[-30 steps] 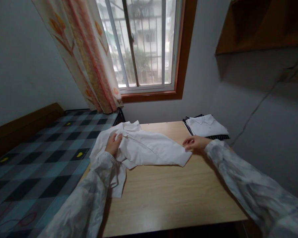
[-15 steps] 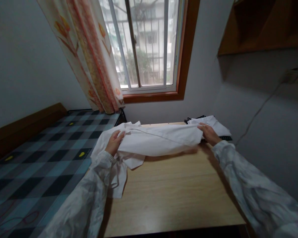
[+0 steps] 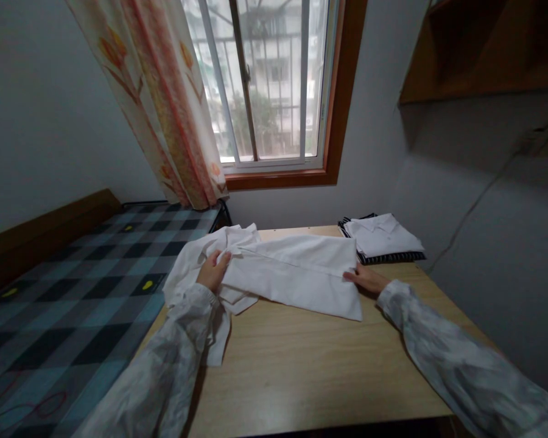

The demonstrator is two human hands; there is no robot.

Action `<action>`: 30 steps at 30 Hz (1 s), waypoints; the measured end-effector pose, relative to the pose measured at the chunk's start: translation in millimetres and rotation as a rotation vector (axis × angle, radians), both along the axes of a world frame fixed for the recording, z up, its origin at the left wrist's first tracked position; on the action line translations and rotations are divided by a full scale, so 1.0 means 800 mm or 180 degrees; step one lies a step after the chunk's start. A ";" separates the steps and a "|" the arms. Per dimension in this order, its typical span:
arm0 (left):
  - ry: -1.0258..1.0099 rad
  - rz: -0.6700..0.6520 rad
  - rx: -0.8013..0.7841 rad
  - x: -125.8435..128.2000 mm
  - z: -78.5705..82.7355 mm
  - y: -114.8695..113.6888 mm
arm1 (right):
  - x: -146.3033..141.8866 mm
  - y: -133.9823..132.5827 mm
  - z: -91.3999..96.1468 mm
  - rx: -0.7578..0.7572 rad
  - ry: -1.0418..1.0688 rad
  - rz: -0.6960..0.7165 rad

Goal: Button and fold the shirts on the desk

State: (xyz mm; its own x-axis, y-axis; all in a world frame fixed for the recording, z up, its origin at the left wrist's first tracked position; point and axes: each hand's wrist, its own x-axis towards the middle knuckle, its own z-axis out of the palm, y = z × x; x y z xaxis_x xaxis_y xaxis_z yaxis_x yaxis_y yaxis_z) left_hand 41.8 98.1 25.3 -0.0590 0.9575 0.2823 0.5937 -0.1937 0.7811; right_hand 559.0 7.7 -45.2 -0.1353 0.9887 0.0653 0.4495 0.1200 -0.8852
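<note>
White shirt [image 3: 292, 287] on the bench [image 3: 319, 371]: bunched part at 10 o'clock, flatter panel running toward 2 o'clock, loose flap [image 3: 217, 348] at 8 o'clock. Left hand [image 3: 214, 272]: fingers pinching cloth where bunch meets panel. Right hand [image 3: 366, 280]: fingers pinching the panel's end edge about midway; thumb placement unclear. Folded stack [image 3: 383, 236] at 1 o'clock, just beyond that end.

Method (judgement): anchor with the left, draw the right gently toward 3 o'clock so the long seam [image 3: 296, 266] lies straight. A mid-edge pinch may pucker the cloth; spread the fingers or take both corners in turn. Light tension only, else the bunch drags.
</note>
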 end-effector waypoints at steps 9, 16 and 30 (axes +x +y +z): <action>-0.0463 -0.0230 -0.0057 0.001 0.022 -0.017 | -0.014 -0.010 0.014 -0.0178 0.1606 -0.0445; 0.0102 -0.0269 0.0666 0.020 0.062 -0.030 | 0.021 0.030 0.117 0.0990 0.1339 -0.1943; 0.2047 -0.0151 -0.0206 -0.001 0.020 -0.048 | 0.129 0.003 0.115 0.0496 -0.2983 -0.1960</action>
State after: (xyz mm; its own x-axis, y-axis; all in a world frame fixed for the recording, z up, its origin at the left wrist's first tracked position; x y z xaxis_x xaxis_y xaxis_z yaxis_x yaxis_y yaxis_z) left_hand 41.0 60.0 41.1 0.1453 0.9712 0.1888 0.9389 -0.1955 0.2832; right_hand 662.3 9.9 47.1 0.3112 0.8940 0.3225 0.9485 -0.2714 -0.1632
